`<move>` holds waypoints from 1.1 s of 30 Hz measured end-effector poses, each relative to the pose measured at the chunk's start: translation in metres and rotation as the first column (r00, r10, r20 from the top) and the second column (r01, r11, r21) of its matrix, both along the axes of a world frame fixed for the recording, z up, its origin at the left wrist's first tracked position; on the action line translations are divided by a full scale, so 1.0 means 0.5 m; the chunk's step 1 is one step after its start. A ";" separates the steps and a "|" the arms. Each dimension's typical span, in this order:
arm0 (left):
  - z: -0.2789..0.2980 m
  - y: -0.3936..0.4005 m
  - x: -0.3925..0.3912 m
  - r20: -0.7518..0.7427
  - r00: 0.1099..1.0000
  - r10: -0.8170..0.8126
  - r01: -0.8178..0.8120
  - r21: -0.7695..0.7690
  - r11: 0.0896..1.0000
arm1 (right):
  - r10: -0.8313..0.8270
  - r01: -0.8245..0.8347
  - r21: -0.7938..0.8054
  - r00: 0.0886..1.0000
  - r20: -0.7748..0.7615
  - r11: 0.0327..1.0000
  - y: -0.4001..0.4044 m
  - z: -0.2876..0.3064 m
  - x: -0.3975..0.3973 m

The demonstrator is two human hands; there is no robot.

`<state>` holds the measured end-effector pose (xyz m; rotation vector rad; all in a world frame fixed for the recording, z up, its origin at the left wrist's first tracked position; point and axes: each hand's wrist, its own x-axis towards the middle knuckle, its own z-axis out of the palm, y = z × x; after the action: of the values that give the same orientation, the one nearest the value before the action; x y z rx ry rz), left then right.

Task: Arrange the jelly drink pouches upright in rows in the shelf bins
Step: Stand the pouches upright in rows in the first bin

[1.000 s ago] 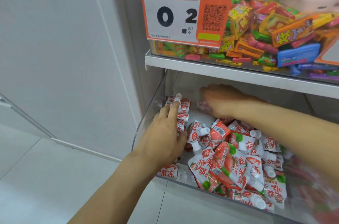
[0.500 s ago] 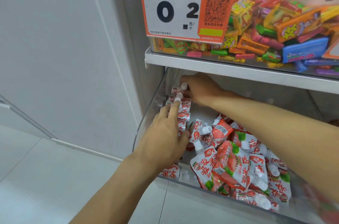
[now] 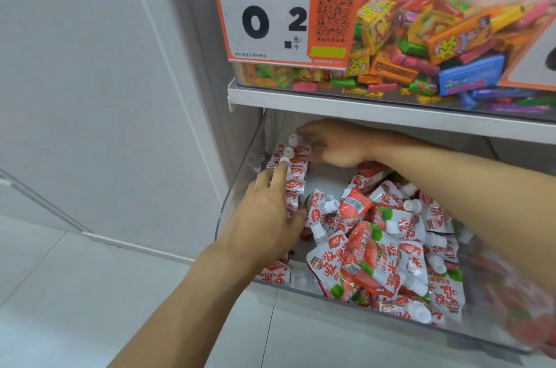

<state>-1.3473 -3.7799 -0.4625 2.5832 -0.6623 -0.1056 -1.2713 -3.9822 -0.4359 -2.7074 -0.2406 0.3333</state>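
Your right hand (image 3: 334,145) has reached deeper, pinching a white-capped red-and-white jelly pouch (image 3: 293,143); your left hand (image 3: 267,217), fingers straight, presses the upright pouch row (image 3: 296,184) beside it.

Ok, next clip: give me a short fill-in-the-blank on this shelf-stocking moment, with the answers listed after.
1. The standing row of jelly drink pouches runs along the bin's ____ wall.
2. The left hand lies on that row with its fingers ____.
3. The right hand reaches to the ____ end of the row.
4. The loose pile of pouches lies in the ____ part of the clear bin.

Answers: left; straight; back; right
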 end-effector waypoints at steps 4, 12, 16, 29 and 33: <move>0.030 -0.006 -0.023 0.124 0.992 -0.009 0.008 0.008 1.000 | -0.011 0.018 -0.083 0.996 0.084 0.996 -0.041 0.054 -0.172; 0.058 -0.033 -0.137 0.120 0.970 -0.210 0.206 0.049 0.977 | -0.023 0.030 -0.133 0.998 0.054 0.991 -0.036 0.012 -0.379; 0.055 -0.037 -0.136 -0.025 0.986 -0.166 0.167 0.213 0.963 | 0.025 -0.023 -0.185 1.000 0.009 0.983 -0.042 -0.015 -0.382; 0.082 -0.064 -0.124 -0.134 0.984 -0.118 0.107 -0.090 0.990 | -0.050 0.089 -0.346 0.991 0.121 0.934 -0.129 0.048 -0.407; 0.127 -0.042 -0.114 0.062 0.995 -0.073 0.087 -0.272 0.958 | -0.175 0.190 -0.059 0.965 0.196 0.980 -0.122 0.059 -0.408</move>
<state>-1.4043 -3.8007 -0.3987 2.2995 -0.7447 0.0255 -1.4751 -4.0429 -0.4064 -2.8129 -0.0299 0.0306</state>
